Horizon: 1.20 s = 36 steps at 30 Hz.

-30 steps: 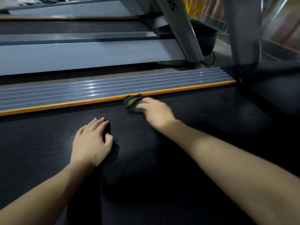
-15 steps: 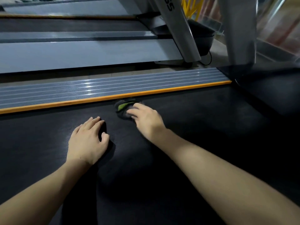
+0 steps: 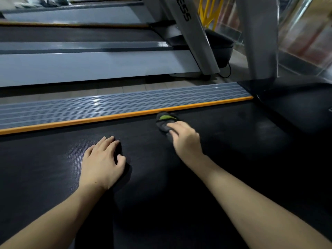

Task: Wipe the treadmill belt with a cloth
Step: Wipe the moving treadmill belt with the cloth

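Observation:
The black treadmill belt point(image 3: 233, 141) fills the lower part of the view. A small dark grey cloth with a green patch point(image 3: 164, 121) lies on the belt just below the orange edge strip. My right hand point(image 3: 185, 141) presses on the cloth's near end, fingers over it. My left hand point(image 3: 102, 160) rests flat on the belt to the left, palm down, fingers together, holding nothing.
An orange strip point(image 3: 89, 120) and a ribbed grey side rail point(image 3: 107, 105) border the belt's far side. A dark motor cover point(image 3: 291, 105) rises at the right. Grey uprights point(image 3: 258, 38) and a neighbouring treadmill point(image 3: 89, 69) stand beyond.
My right hand slid the cloth left along the orange strip, then back to the right. My left hand stayed planted on the belt.

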{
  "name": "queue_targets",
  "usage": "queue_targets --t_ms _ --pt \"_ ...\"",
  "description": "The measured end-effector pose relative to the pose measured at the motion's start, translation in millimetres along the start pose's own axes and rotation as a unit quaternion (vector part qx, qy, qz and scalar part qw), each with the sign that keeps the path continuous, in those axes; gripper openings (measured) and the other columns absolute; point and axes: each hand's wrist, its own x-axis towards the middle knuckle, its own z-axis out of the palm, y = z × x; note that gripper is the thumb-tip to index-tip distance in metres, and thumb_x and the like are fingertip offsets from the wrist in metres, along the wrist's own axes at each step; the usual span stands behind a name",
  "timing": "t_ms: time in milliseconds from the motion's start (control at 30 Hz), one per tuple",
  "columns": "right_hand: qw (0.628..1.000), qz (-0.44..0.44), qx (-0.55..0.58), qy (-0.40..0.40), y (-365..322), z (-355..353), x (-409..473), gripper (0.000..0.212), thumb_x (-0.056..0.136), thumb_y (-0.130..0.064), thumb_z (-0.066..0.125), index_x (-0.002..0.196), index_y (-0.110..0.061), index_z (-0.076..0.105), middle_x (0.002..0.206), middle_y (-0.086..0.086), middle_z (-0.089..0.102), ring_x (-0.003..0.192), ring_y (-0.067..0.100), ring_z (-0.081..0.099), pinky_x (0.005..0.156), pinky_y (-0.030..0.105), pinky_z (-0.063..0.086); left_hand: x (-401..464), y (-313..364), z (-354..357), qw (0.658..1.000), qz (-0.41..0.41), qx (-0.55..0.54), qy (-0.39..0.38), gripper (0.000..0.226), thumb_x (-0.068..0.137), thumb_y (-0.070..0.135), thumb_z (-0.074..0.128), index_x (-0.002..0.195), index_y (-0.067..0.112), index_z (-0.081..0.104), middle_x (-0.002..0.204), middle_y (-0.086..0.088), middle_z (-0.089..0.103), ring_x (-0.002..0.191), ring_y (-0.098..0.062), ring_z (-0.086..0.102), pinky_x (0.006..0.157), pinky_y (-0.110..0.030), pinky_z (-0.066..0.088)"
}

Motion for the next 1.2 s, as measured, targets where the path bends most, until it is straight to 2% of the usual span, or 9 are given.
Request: queue_targets --t_ms 167,300,400,467,600,833,1000,1133,1200 --pt "0.991 0.018 -0.132 0.032 19.6 -10.4 5.6 0.037 0.084 -0.046 0.055 0.114 -0.032 0.072 0.124 -0.004 0.068 0.121 0.022 0.060 0.112 0.060 0.031 -0.9 0.6 -2.2 1.000 0.000 -0.005 0.001 0.064 0.081 0.045 0.031 0.132 0.023 0.062 0.150 0.004 0.051 0.147 -0.014 0.034 0.118 -0.041 0.024" --pt "0.993 -0.015 -0.107 -0.046 11.4 -13.0 17.7 0.049 0.085 -0.044 0.057 0.126 -0.018 0.067 0.140 0.008 0.059 0.128 0.027 0.056 0.112 0.044 0.034 -1.2 1.1 -1.7 1.000 0.000 -0.002 0.001 0.063 0.081 0.045 0.033 0.132 0.022 0.063 0.150 0.003 0.052 0.147 -0.015 0.035 0.118 -0.041 0.025" --pt "0.984 0.024 -0.074 -0.163 2.8 -9.2 8.7 0.076 0.088 -0.060 0.061 0.152 -0.028 0.037 0.163 -0.001 0.026 0.149 0.017 0.025 0.117 0.034 0.026 -1.3 0.9 -1.1 1.000 -0.002 0.000 -0.004 0.064 0.080 0.045 0.031 0.132 0.023 0.063 0.150 0.004 0.052 0.147 -0.014 0.036 0.117 -0.041 0.026" --pt "0.980 0.015 -0.090 -0.176 8.4 -5.9 7.1 0.079 0.088 -0.062 0.060 0.154 -0.031 0.031 0.166 -0.004 0.017 0.152 0.015 0.014 0.119 0.034 0.022 -0.7 1.4 -1.5 1.000 -0.003 0.004 -0.006 0.066 0.080 0.046 0.029 0.132 0.024 0.063 0.150 0.005 0.051 0.147 -0.013 0.035 0.118 -0.040 0.025" --pt "0.986 -0.024 -0.086 -0.144 27.1 -6.1 18.0 0.055 0.094 -0.044 0.062 0.146 -0.029 0.049 0.160 0.001 0.035 0.146 0.018 0.034 0.114 0.036 0.034 -0.5 1.0 -2.2 1.000 -0.001 0.002 -0.005 0.066 0.080 0.046 0.029 0.133 0.024 0.062 0.151 0.005 0.051 0.147 -0.013 0.034 0.118 -0.039 0.024" --pt "0.995 0.022 -0.083 0.042 25.8 -3.4 17.2 0.033 0.082 -0.022 0.069 0.115 -0.018 0.074 0.115 0.010 0.072 0.099 0.032 0.071 0.080 0.042 0.057 0.8 0.6 -2.0 1.000 0.003 -0.004 -0.006 0.063 0.081 0.045 0.031 0.132 0.024 0.062 0.150 0.005 0.051 0.147 -0.014 0.034 0.118 -0.041 0.024" --pt "0.992 -0.121 0.018 -0.020 -75.8 44.3 -23.2 0.031 0.080 -0.016 0.075 0.110 -0.024 0.075 0.116 0.005 0.071 0.097 0.027 0.069 0.078 0.033 0.057 -0.5 0.4 -1.5 1.000 0.007 0.001 0.000 0.064 0.079 0.045 0.029 0.129 0.023 0.064 0.147 0.003 0.055 0.145 -0.016 0.039 0.116 -0.041 0.028" --pt "0.982 -0.180 -0.058 -0.023 -6.3 3.1 -3.7 0.026 0.079 -0.015 0.074 0.103 -0.024 0.073 0.113 0.003 0.070 0.097 0.027 0.069 0.077 0.033 0.059 0.0 0.1 -2.2 1.000 0.010 0.001 -0.001 0.063 0.080 0.045 0.032 0.130 0.023 0.064 0.148 0.003 0.053 0.146 -0.017 0.037 0.116 -0.041 0.026" --pt "0.984 -0.118 -0.131 -0.004 55.7 -31.2 15.0 0.023 0.084 -0.015 0.069 0.106 -0.024 0.072 0.117 0.003 0.069 0.099 0.030 0.069 0.078 0.038 0.058 0.0 0.9 -1.1 1.000 0.007 0.000 -0.002 0.062 0.081 0.045 0.033 0.131 0.023 0.063 0.149 0.003 0.053 0.146 -0.017 0.036 0.117 -0.042 0.026"
